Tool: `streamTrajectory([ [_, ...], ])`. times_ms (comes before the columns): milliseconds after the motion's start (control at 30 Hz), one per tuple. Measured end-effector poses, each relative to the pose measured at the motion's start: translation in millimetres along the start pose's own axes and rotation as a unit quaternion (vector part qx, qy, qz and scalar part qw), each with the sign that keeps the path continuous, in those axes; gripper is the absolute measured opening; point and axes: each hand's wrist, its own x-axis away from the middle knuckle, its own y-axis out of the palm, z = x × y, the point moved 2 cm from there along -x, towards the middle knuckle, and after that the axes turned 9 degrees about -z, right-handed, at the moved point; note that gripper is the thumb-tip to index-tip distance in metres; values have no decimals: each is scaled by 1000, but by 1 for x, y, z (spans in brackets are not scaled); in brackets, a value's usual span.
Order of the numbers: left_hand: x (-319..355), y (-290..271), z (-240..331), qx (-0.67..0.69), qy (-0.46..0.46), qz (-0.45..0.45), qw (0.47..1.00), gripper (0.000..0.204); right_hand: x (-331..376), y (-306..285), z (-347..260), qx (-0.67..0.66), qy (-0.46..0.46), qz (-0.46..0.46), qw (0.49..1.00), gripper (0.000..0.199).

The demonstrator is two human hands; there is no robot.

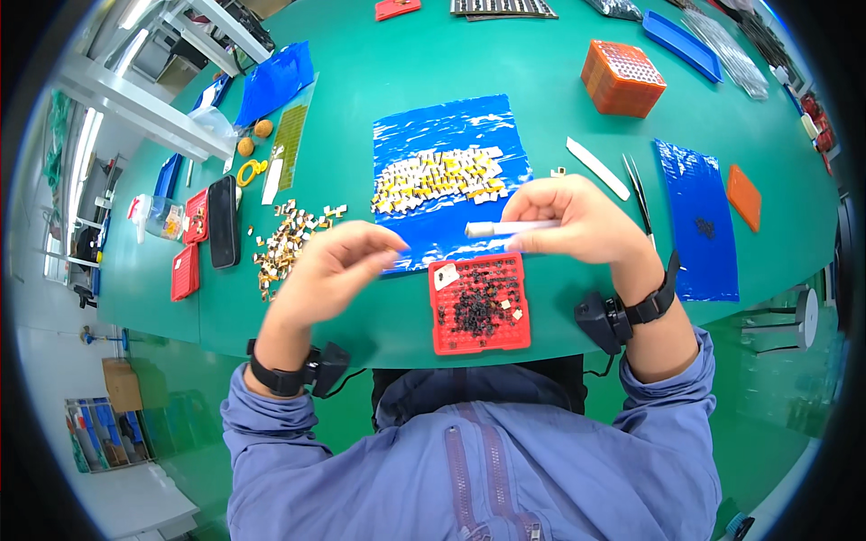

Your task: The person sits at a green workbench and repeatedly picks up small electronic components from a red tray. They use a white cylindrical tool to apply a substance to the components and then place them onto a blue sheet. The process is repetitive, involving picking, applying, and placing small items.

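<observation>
One white stick point(492, 229) is pinched between the thumb and fingers of the right hand point(577, 216), and we see its blunt end pointing left, over the near part of a shiny blue sheet point(442, 126). Across from it, to the left, we find the left hand point(334, 270) with its thumb and forefinger slightly apart, their tips over the near left edge of the same sheet. On the sheet, just far of the stick, we see a spread heap of small white-and-yellow pieces point(442, 178). On the near side, we have a red tray point(437, 338) scattered with tiny black parts point(483, 307). Left of the sheet, partly behind the left hand, a looser pile of small pieces point(280, 248) lies on the green table point(541, 108); farther left we spot a dark phone point(223, 221) and yellow scissors point(248, 171). To the right of the sheet, we see a flat white tool point(597, 169) and, beside it, tweezers point(639, 194), then a second blue sheet point(690, 180) bearing dark bits point(705, 228), with an orange block point(745, 198) at its right. At the far right, we make out an orange stack point(622, 79) and a long blue tray point(683, 47).
</observation>
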Motion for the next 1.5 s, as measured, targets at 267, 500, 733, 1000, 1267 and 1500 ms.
streamTrajectory([
  [267, -32, 38, 8, 208, 117, -95, 966, 14, 1, 6, -6, -53, 37, -56, 996, 17],
  [500, -44, 35, -23, 413, 108, -54, 903, 22, -3, 11, -2, -50, 18, -14, 998, 19],
  [733, -44, 34, -21, 430, 82, -73, 896, 13, -3, 10, -7, -1, 53, -17, 998, 20],
  [1000, -46, 42, -32, 452, 100, -110, 879, 7, -3, 11, -2, 8, 18, -4, 1000, 18],
  [1267, -47, 48, -32, 506, 91, -141, 846, 7, -3, 12, -4, -20, 2, -16, 1000, 14],
  [1500, -47, 47, -29, 481, 103, -144, 859, 11, -2, 11, -3, -27, 8, -9, 1000, 13],
])
